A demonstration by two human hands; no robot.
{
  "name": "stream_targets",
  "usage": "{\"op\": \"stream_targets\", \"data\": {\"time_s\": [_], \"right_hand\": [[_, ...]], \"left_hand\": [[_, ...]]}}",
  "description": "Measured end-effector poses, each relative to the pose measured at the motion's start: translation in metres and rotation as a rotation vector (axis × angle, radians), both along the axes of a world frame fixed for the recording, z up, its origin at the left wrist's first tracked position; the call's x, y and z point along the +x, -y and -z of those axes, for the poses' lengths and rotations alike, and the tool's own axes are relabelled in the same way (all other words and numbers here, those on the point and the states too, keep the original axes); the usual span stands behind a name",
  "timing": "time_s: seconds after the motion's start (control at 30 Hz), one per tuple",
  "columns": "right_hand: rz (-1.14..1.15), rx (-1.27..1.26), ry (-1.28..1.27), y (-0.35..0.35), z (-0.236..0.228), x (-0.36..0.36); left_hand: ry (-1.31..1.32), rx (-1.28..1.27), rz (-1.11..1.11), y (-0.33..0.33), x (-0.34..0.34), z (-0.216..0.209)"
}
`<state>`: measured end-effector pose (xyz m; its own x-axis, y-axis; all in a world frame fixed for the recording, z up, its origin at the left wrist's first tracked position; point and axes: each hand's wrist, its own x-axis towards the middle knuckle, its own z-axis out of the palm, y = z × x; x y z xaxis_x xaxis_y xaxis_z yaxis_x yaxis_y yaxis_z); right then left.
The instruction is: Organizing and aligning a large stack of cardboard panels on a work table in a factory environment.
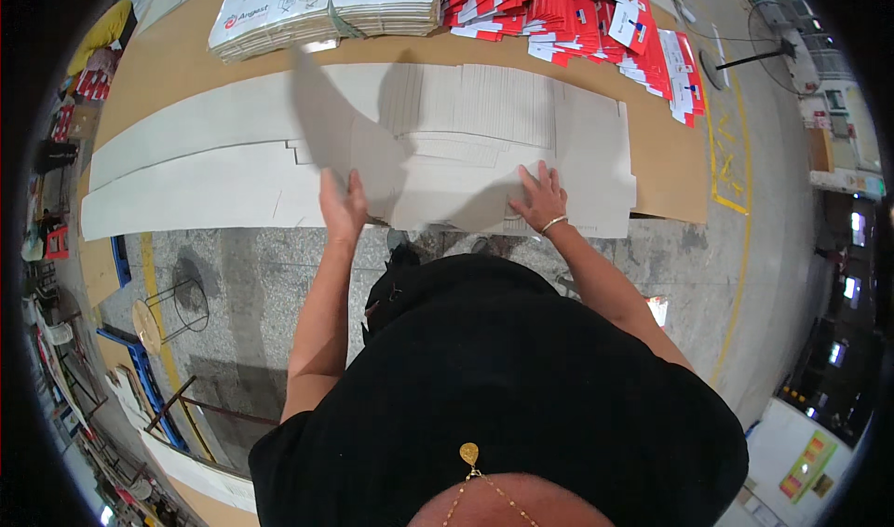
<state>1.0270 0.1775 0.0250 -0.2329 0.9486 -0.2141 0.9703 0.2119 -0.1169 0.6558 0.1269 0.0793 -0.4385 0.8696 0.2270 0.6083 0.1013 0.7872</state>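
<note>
Long pale grey-white cardboard sheets [205, 187] lie across the table in front of me. My left hand [343, 212] is at their near edge, thumb and fingers apart. Just beyond it a flap of card [326, 108] stands up, smeared by motion; whether the fingers touch it is unclear. My right hand [541, 201] rests on the card further right, fingers spread and palm down, a bracelet at its wrist. Behind the hands, a block of closely packed narrow card strips [503, 106] lies on the sheets.
At the back of the brown-topped table [675, 178] sit a strapped stack of white printed packs [382, 1] and a heap of red-and-white cards [596, 20]. A round-seated stool [147, 327] stands on the floor to the left. A fan [778, 52] is at the far right.
</note>
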Motion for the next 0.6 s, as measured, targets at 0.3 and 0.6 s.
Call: {"op": "stream_targets", "data": {"time_s": [0.3, 0.6], "right_hand": [[0.002, -0.025, -0.031, 0.003, -0.002, 0.0], [0.038, -0.038, 0.017, 0.0, -0.004, 0.015]], "left_hand": [[1.044, -0.333, -0.165, 0.03, -0.065, 0.059], [0.119, -0.014, -0.066, 0.008, -0.005, 0.019]]}}
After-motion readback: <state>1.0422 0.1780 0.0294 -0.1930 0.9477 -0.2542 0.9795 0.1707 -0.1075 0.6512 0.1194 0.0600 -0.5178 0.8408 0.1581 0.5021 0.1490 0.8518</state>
